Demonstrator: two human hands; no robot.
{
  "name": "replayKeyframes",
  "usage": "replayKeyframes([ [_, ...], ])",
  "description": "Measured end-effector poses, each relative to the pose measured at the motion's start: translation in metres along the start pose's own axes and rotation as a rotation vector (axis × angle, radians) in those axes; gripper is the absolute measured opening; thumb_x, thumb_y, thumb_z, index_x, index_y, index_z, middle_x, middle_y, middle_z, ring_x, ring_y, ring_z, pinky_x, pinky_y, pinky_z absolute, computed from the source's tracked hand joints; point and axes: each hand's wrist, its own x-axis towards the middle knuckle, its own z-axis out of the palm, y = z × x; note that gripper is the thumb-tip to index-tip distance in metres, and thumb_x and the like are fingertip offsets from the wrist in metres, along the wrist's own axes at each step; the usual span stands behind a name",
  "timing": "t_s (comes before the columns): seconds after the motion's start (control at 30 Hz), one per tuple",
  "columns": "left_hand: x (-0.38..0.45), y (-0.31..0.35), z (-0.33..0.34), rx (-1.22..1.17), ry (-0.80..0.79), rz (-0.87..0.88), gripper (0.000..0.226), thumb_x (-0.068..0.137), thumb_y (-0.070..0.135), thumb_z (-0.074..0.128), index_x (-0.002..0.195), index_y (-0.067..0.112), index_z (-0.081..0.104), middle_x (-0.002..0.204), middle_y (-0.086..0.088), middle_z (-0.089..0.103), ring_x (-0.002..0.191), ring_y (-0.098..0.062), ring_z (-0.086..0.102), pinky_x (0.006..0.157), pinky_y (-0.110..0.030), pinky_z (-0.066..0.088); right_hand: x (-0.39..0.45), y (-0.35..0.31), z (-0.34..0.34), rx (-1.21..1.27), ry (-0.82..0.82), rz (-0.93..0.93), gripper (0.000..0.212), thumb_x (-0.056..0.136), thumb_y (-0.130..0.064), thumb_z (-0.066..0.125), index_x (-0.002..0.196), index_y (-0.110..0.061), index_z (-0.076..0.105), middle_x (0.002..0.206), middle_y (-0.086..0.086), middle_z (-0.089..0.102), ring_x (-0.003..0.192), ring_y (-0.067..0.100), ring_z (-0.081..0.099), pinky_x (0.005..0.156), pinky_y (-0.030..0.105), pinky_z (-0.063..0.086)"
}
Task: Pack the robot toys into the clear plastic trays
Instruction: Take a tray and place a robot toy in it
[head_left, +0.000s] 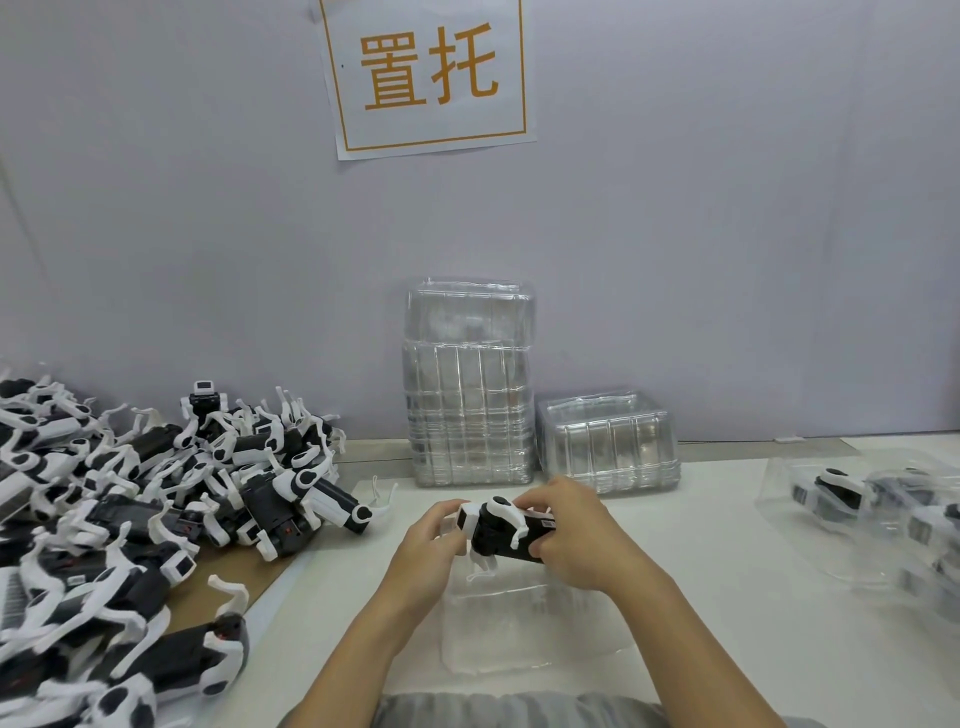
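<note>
L hand (434, 540) & R hand (569, 535) both grip one toy (506, 532) just above empty tray (519, 623); toy pile (130, 509) left of tray.

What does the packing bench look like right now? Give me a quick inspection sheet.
Surface: white table, brown patch at left.
Job's things: robot toy held over an empty clear tray; toy pile left; tall tray stack and short tray stack by the wall; packed trays right.
Clutter: nothing seen.
Hands: left hand and right hand both grip the toy.
Cables: nothing seen.
Surroundings: grey wall, paper sign.
</note>
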Motion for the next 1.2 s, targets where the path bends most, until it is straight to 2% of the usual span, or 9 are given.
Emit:
replayKeyframes([
  [0.13, -0.001, 0.001, 0.0, -0.014, -0.009, -0.007, 0.031, 0.091, 0.018, 0.055, 0.115, 0.035, 0.066, 0.112, 0.008, 0.069, 0.094, -0.007, 0.061, 0.083, -0.026, 0.042, -0.002, -0.001, 0.0, 0.002, 0.002, -0.019, 0.046, 0.082, -0.001, 0.062, 0.114, -0.033, 0.071, 0.105, -0.011, 0.052, 0.106, 0.016, 0.053, 0.095, 0.037, 0.047],
  [0.3, -0.003, 0.004, 0.0, -0.042, -0.025, -0.021, 0.049, 0.066, 0.034, 0.055, 0.114, 0.035, 0.066, 0.11, 0.01, 0.071, 0.098, -0.01, 0.062, 0.087, -0.028, 0.043, -0.004, -0.002, -0.001, 0.027, -0.004, -0.029, 0.042, 0.079, -0.007, 0.063, 0.11, -0.035, 0.071, 0.09, -0.014, 0.054, 0.097, 0.012, 0.051, 0.091, 0.034, 0.046],
  [0.47, -0.001, 0.0, 0.0, -0.036, -0.01, 0.009, 0.027, 0.089, 0.024, 0.06, 0.113, 0.035, 0.067, 0.108, 0.009, 0.072, 0.095, -0.007, 0.063, 0.088, -0.029, 0.045, -0.006, -0.004, 0.004, -0.022, 0.017, -0.052, 0.031, 0.078, -0.039, 0.078, 0.107, -0.04, 0.067, 0.105, -0.013, 0.052, 0.107, 0.012, 0.048, 0.1, 0.038, 0.038],
  [0.57, 0.001, -0.002, -0.001, -0.018, -0.007, 0.012, 0.03, 0.093, 0.015, 0.057, 0.115, 0.032, 0.066, 0.109, 0.009, 0.072, 0.097, -0.009, 0.064, 0.086, -0.027, 0.045, -0.006, -0.005, 0.006, -0.059, 0.057, -0.058, 0.017, 0.083, -0.03, 0.075, 0.097, -0.035, 0.068, 0.102, -0.012, 0.052, 0.102, 0.014, 0.05, 0.097, 0.04, 0.041],
  [0.63, 0.002, -0.002, -0.001, -0.007, -0.013, 0.007, 0.033, 0.09, 0.015, 0.057, 0.118, 0.031, 0.065, 0.115, 0.005, 0.07, 0.107, -0.012, 0.063, 0.093, -0.03, 0.046, -0.007, -0.006, 0.006, -0.081, 0.073, -0.061, 0.012, 0.083, -0.025, 0.074, 0.092, -0.031, 0.068, 0.099, -0.011, 0.052, 0.098, 0.016, 0.051, 0.092, 0.04, 0.044],
  [0.9, 0.003, -0.004, -0.001, 0.05, -0.004, 0.001, 0.042, 0.092, 0.007, 0.049, 0.125, 0.03, 0.058, 0.129, -0.003, 0.06, 0.12, -0.016, 0.055, 0.102, -0.033, 0.041, -0.005, -0.004, 0.007, -0.062, 0.073, -0.029, 0.023, 0.079, -0.027, 0.079, 0.1, -0.036, 0.072, 0.098, -0.013, 0.049, 0.095, 0.013, 0.044, 0.094, 0.038, 0.04],
  [1.03, 0.0, 0.0, 0.0, -0.048, -0.023, 0.004, 0.048, 0.075, 0.034, 0.05, 0.121, 0.027, 0.061, 0.117, 0.005, 0.064, 0.117, -0.01, 0.054, 0.089, -0.025, 0.04, -0.004, -0.002, 0.008, -0.053, 0.075, -0.024, 0.024, 0.078, -0.026, 0.08, 0.099, -0.033, 0.073, 0.097, -0.013, 0.05, 0.095, 0.014, 0.045, 0.093, 0.037, 0.039],
  [1.1, 0.002, -0.001, 0.0, -0.083, -0.006, 0.012, 0.036, 0.085, 0.041, 0.054, 0.116, 0.027, 0.064, 0.117, 0.007, 0.065, 0.116, -0.009, 0.054, 0.089, -0.026, 0.039, -0.004, -0.002, 0.008, -0.049, 0.068, -0.017, 0.028, 0.077, -0.027, 0.081, 0.103, -0.035, 0.073, 0.098, -0.014, 0.05, 0.101, 0.016, 0.047, 0.095, 0.038, 0.039],
  [1.2, 0.008, -0.007, 0.0, -0.082, 0.03, 0.01, 0.017, 0.101, 0.035, 0.053, 0.112, 0.031, 0.065, 0.116, 0.007, 0.066, 0.114, -0.006, 0.056, 0.091, -0.027, 0.041, -0.004, -0.002, 0.008, -0.03, 0.053, -0.001, 0.041, 0.077, -0.03, 0.082, 0.114, -0.042, 0.07, 0.104, -0.015, 0.049, 0.109, 0.015, 0.047, 0.101, 0.04, 0.038],
])
